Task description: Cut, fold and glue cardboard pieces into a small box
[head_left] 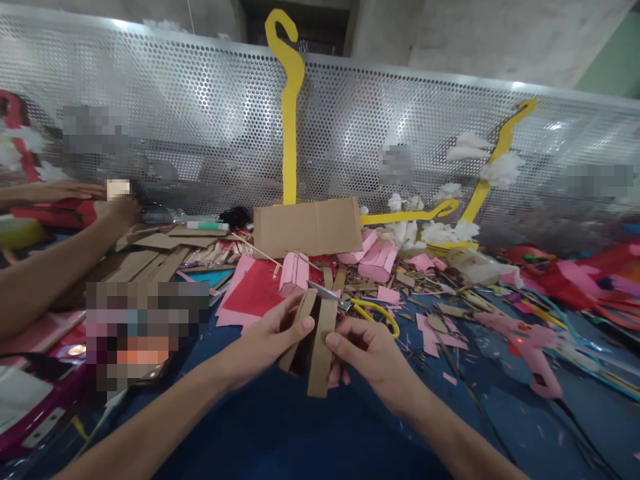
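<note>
Both my hands are at the middle of the table, over the blue surface. My left hand (280, 332) grips a narrow piece of brown cardboard (296, 353), thumb on top. Pinched in the fingers of my right hand (367, 347) is a brown cardboard strip (320, 363), standing beside the first piece with a dark gap between them. Whether the two are joined cannot be told. Just behind my hands lie scissors (377, 312) with yellow handles, their blades partly behind the cardboard. A folded pink paper form (294, 273) lies beyond them.
A cardboard box (307, 228) with a tall yellow hook (289, 127) stands behind. A pink glue gun (530, 347) lies right, its cord running toward me. Paper and cardboard scraps surround it. At left, another person's arms (55, 267) reach over the table. A perforated metal panel (210, 120) closes the back.
</note>
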{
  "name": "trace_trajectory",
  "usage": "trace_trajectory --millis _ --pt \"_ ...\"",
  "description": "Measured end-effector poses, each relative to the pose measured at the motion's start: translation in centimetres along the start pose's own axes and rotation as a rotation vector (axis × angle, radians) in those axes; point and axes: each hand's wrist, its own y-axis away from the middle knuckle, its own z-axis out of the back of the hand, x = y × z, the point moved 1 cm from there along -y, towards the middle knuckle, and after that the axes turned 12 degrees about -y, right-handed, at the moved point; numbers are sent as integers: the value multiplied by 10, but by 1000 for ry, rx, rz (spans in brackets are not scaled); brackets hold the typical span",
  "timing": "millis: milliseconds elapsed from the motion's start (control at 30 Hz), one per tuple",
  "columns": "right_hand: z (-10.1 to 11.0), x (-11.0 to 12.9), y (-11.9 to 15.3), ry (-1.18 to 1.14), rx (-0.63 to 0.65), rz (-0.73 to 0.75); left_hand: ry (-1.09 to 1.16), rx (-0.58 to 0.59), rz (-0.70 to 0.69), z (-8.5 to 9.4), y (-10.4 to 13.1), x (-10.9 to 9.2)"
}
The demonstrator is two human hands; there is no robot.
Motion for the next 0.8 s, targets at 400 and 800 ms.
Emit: trace_trajectory --millis 400,800 --pt "-3 -6 -2 3 29 11 -50 38 -11 -5 0 10" --pt "-4 -8 0 38 21 27 -43 62 9 -6 2 9"
